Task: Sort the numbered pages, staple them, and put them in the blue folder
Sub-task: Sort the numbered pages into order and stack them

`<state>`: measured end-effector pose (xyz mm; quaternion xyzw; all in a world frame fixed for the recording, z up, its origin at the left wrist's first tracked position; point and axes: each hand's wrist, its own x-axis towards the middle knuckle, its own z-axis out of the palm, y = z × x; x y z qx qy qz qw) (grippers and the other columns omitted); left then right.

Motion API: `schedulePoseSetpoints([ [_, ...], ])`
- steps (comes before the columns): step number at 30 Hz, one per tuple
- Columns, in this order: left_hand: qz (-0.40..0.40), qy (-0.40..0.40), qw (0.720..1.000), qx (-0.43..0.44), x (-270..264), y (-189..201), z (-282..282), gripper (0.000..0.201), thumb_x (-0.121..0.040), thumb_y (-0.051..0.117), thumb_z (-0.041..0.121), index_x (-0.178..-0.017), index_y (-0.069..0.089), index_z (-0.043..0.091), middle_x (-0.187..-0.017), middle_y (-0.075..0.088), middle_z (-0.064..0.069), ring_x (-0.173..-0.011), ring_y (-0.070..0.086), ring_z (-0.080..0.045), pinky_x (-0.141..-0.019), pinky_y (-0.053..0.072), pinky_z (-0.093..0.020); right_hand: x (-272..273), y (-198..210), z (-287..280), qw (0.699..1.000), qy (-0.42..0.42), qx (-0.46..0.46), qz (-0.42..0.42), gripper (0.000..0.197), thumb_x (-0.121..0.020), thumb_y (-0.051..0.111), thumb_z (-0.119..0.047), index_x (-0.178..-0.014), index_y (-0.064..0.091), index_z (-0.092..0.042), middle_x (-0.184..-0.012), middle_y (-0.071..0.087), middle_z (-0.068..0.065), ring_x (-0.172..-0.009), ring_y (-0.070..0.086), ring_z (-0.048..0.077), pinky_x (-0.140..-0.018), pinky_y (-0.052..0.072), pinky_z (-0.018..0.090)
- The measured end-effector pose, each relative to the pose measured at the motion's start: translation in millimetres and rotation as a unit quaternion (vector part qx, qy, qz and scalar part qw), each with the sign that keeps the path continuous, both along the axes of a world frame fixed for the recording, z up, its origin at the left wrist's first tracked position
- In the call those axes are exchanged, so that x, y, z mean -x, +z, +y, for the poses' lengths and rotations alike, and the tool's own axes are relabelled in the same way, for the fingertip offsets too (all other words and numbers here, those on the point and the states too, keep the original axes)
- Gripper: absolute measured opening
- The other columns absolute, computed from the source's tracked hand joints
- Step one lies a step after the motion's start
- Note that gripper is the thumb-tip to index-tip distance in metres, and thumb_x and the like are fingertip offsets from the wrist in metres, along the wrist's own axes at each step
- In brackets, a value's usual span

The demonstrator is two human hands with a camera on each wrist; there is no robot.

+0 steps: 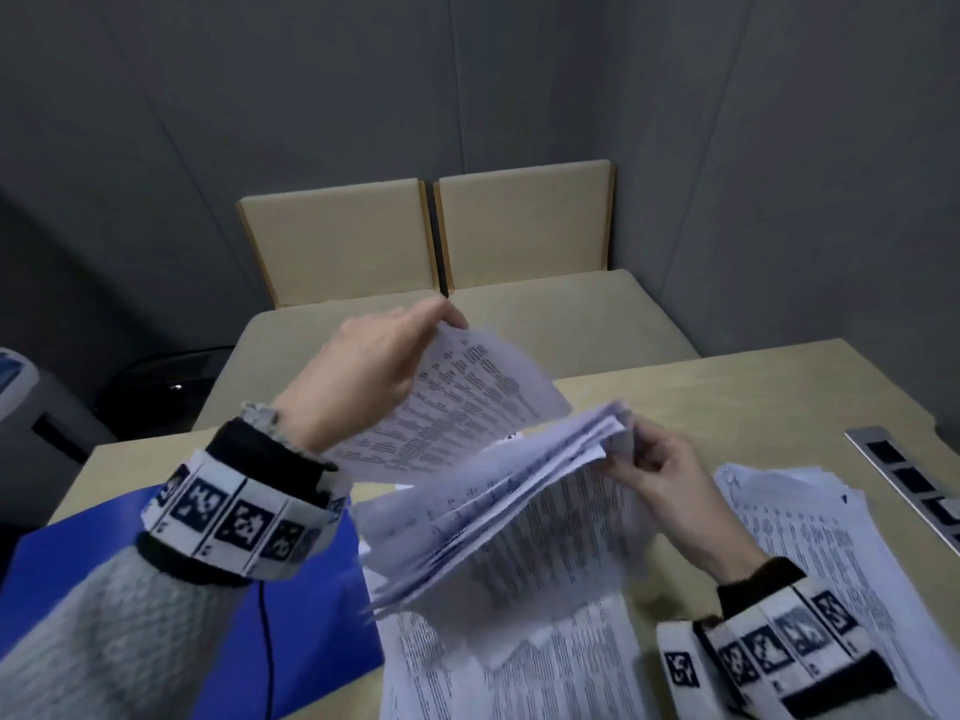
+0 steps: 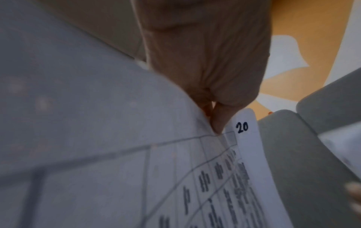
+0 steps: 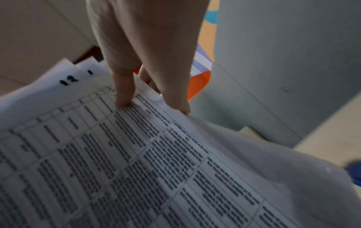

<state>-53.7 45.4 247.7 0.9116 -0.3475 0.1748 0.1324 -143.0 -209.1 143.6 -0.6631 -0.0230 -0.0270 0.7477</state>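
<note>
A: The person's left hand (image 1: 363, 366) has pinched a single white printed sheet with a handwritten "20" in its corner (image 2: 242, 127), thumb and fingertip closed on the top edge just beside that number. The sheet hangs in the air above the pale wooden tabletop (image 1: 727, 387).

B: And the right hand (image 1: 660, 475)?

A: It grips a fanned bundle of white printed pages (image 1: 498, 511) near one upper corner, thumb on top, fingers underneath. In the right wrist view the top page shows a handwritten "12" (image 3: 68, 80). The bundle is also off the table, sagging towards the person.

B: So the paper looks light and floppy.

A: Very likely. One sheet weighs next to nothing and bends from a single pinch. The bundle is probably heavier, and its loose edges splay, so sheets could slide out of a corner grip. A hold along the short edge, close to the numbers, should keep the numbers readable and the pages together.

B: Where do the rest lie?

A: A flat pile of printed sheets (image 1: 810, 517) rests on the table to the right, and more printed sheets (image 1: 519, 667) lie under the bundle. The flat blue plastic folder (image 1: 311, 615) lies on the table's left side, beneath the left forearm. No stapler is visible.

B: Then sorting seems unfinished.

A: It appears so.
</note>
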Motion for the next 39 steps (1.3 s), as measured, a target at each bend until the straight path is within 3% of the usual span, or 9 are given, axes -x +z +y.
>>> schedulePoseSetpoints([
  [10,0.202,-0.133,0.968,0.072,-15.9,6.8,-36.2,0.017,-0.097,0.046,0.011,-0.1,0.057,0.023,-0.093,0.063,0.012,-0.088,0.06,-0.002,-0.074,0.046,-0.021,-32.3,36.1,22.0,0.994,-0.025,0.043,-0.095,0.02,-0.085,0.064,-0.001,-0.099,0.069,-0.014,-0.093,0.074,0.004,-0.09,0.068,0.017,-0.077,0.056,0.026],
  [13,0.274,-0.113,0.95,0.093,-22.9,-1.1,-28.1,0.022,-0.095,0.045,0.039,-0.099,0.058,0.022,-0.09,0.064,0.012,-0.083,0.059,-0.003,-0.075,0.043,-0.021,-38.7,27.3,18.1,0.995,-0.082,0.011,-0.06,0.015,-0.086,0.063,-0.003,-0.099,0.067,-0.01,-0.088,0.075,0.002,-0.082,0.071,0.016,-0.066,0.056,0.024],
  [15,0.361,-0.075,0.917,0.156,-29.5,-9.4,-6.7,0.059,-0.083,0.034,0.068,-0.107,0.063,0.023,-0.101,0.067,0.004,-0.092,0.062,-0.009,-0.082,0.044,-0.028,-43.3,18.6,9.7,0.991,-0.129,-0.012,-0.023,0.012,-0.087,0.063,-0.003,-0.098,0.067,-0.005,-0.088,0.075,0.008,-0.082,0.072,0.023,-0.068,0.059,0.033],
  [18,0.542,-0.024,0.783,0.304,-33.2,-36.8,22.6,0.089,-0.057,0.043,0.091,-0.114,0.064,0.027,-0.112,0.067,-0.009,-0.1,0.063,-0.024,-0.082,0.05,-0.038,-51.5,8.0,-1.5,0.982,-0.184,-0.039,0.025,0.012,-0.086,0.063,-0.002,-0.098,0.066,-0.002,-0.095,0.072,0.018,-0.089,0.07,0.034,-0.081,0.057,0.045],
  [21,0.547,-0.007,0.731,0.407,-27.7,-70.3,24.9,0.089,-0.051,0.076,0.07,-0.123,0.056,0.022,-0.105,0.07,0.003,-0.094,0.067,-0.014,-0.076,0.056,-0.03,-59.4,3.6,-2.4,0.973,-0.22,-0.065,0.037,0.011,-0.086,0.062,-0.002,-0.094,0.066,-0.007,-0.097,0.072,0.017,-0.092,0.069,0.033,-0.085,0.055,0.047],
  [25,0.37,0.048,0.77,0.518,-12.9,-92.5,-5.4,0.025,-0.082,0.068,0.003,-0.101,0.063,0.018,-0.09,0.074,0.01,-0.084,0.067,-0.004,-0.077,0.05,-0.027,-66.9,5.3,9.4,0.971,-0.221,-0.092,-0.006,0.013,-0.086,0.065,-0.003,-0.096,0.064,-0.011,-0.1,0.071,0.013,-0.097,0.068,0.029,-0.088,0.054,0.042],
  [31,0.241,0.121,0.764,0.586,11.8,-117.4,-50.8,0.026,-0.086,0.064,0.007,-0.097,0.051,0.027,-0.094,0.062,0.001,-0.081,0.06,-0.002,-0.073,0.053,-0.03,-74.3,-18.5,19.0,0.973,-0.218,-0.073,-0.017,0.039,-0.08,0.07,-0.002,-0.103,0.044,-0.021,-0.105,0.056,-0.005,-0.094,0.06,0.009,-0.075,0.049,0.015],
  [35,0.279,0.19,0.722,0.604,3.2,-145.3,-51.3,0.042,-0.083,0.067,0.004,-0.11,0.041,0.022,-0.095,0.055,0.009,-0.08,0.058,-0.004,-0.068,0.05,-0.019,-78.7,-43.4,18.7,0.976,-0.199,-0.074,0.051,0.052,-0.076,0.072,0.0,-0.117,0.042,-0.014,-0.11,0.06,0.001,-0.098,0.062,0.016,-0.082,0.051,0.029],
  [39,0.335,0.21,0.644,0.654,-16.8,-156.1,-47.0,0.032,-0.087,0.06,0.003,-0.109,0.042,0.018,-0.1,0.061,-0.002,-0.087,0.059,-0.01,-0.076,0.048,-0.026,-88.3,-53.5,23.4,0.977,-0.176,-0.086,0.086,0.028,-0.083,0.067,-0.006,-0.106,0.056,-0.016,-0.112,0.064,0.006,-0.109,0.059,0.025,-0.097,0.046,0.047],
])
